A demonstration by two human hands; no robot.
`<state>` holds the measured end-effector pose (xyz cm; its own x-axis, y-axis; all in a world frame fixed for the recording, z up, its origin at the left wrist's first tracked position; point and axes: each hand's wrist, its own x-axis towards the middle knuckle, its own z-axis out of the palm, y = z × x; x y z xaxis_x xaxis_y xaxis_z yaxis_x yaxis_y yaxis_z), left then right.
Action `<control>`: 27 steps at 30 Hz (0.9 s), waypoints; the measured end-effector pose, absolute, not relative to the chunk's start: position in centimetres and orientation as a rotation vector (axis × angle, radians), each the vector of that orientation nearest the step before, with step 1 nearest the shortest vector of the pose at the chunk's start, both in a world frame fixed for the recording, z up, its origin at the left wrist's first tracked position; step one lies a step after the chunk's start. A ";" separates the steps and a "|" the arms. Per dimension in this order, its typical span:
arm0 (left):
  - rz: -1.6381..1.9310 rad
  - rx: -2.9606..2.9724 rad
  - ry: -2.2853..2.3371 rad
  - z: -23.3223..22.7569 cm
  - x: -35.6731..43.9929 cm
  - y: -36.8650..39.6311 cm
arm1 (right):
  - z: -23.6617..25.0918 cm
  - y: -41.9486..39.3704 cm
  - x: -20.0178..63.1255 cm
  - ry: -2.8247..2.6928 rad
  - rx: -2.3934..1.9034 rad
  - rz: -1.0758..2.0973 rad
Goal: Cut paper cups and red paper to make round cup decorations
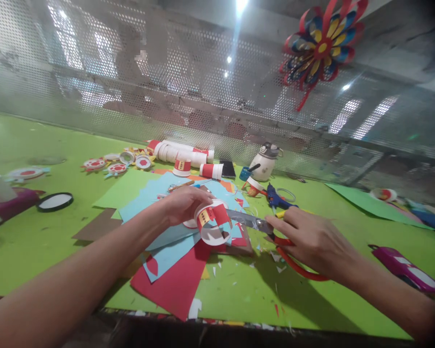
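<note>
My left hand (186, 205) is closed around a red and white paper cup (208, 220), tilted on its side, with a piece cut out of its wall. In my right hand (308, 239) are scissors with orange-red handles (299, 266). Their metal blades (248, 220) point left and reach the cup's right side; whether they bite into the paper I cannot tell. Below the cup lie blue paper sheets (174, 258) and a red sheet (172, 285). Small paper scraps (277, 256) are scattered under the scissors.
Behind my hands are stacked paper cups (184, 153), a blue glue gun (274, 197) and a white bottle (264, 162). Turtle-like paper crafts (116, 169) sit at the left back. A purple case (406, 268) lies at right. A perforated metal screen (188, 72) stands behind the green table (94, 266).
</note>
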<state>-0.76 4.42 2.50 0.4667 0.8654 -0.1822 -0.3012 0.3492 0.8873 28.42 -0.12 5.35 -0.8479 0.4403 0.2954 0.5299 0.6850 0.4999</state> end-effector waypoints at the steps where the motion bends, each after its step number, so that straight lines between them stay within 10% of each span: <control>1: 0.871 0.894 0.728 2.4 -0.8 4.6 | 5.3 0.0 28.3 -2.732 -0.820 -0.867; 15: 1.137 0.730 0.770 2.5 -0.7 5.2 | 3.9 1.8 25.8 -2.147 -1.701 0.060; 27: 1.367 0.726 0.635 4.2 -3.0 5.9 | 1.7 1.1 24.7 -2.458 -1.827 -0.160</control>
